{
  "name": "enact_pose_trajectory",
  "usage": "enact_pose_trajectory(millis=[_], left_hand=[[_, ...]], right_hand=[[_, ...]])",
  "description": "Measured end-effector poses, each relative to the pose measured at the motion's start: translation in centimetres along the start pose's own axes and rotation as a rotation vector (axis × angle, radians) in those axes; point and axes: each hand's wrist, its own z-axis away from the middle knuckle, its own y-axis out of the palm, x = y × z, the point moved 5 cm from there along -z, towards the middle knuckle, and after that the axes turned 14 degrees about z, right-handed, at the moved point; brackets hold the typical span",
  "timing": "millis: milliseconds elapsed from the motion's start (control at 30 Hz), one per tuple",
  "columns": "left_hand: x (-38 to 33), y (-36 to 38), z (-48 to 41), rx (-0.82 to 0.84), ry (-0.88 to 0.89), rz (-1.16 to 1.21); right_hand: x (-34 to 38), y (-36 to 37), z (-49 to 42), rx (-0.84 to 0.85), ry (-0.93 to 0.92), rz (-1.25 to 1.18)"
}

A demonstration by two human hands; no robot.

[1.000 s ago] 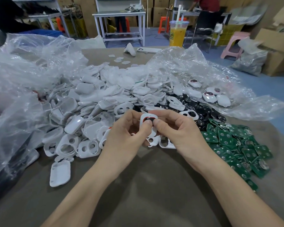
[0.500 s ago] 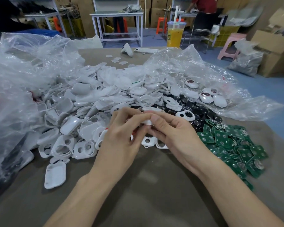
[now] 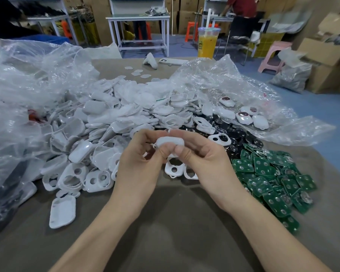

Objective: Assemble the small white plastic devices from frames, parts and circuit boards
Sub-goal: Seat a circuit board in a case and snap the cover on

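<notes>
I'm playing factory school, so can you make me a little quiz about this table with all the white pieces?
1. How many hands hold the white plastic device? A) none B) one C) two
2. True or false: the green circuit boards are piled to the right of the hands.
3. Fill in: the round parts heaped just beyond the boards are coloured ____.

Key: 1 C, the left hand and right hand both pinch it. 2 true. 3 black.
</notes>
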Motion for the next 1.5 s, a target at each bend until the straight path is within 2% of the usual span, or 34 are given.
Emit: enact_pose_trajectory(millis=[233, 367, 533, 700, 900, 1133, 1333, 1400, 1500], left_hand=[[-0.1, 0.7, 0.4, -0.104, 0.016, -0.013], [0.0, 0.7, 0.4, -0.136, 0.04, -0.043], [0.2, 0.8, 0.0, -0.058, 0.012, -0.018], [0.5, 1.5, 0.3, 0.111, 0.01, -0.094], [0.3, 1.1, 0.8, 0.005, 0.046, -0.07], [0.4, 1.1, 0.7, -0.038, 0.01, 0.044], [0.1, 1.8, 0.8, 0.064, 0.013, 0.063], [0.4, 1.7, 0.6, 0.033, -0.014, 0.123], [0.7, 1.4, 0.5, 0.002, -0.053, 0.15]], right_hand=[[-1.1, 0.1, -0.1, -0.119, 0.047, 0.057], [-1.3, 0.2, -0.1, -0.13, 0.061, 0.067], [-1.2, -0.2, -0.1, -0.171, 0.068, 0.083], [-0.9, -0.9, 0.1, -0.199, 0.064, 0.019], [-0.7, -0.3, 0.3, -0.091, 0.051, 0.023], [-0.8, -0.2, 0.6, -0.126, 0.052, 0.122], [-1.1, 0.2, 0.3, -0.155, -0.015, 0.274], [-1.0, 0.4, 0.4, -0.155, -0.059, 0.356], [-1.2, 0.5, 0.4, -0.154, -0.071, 0.354]])
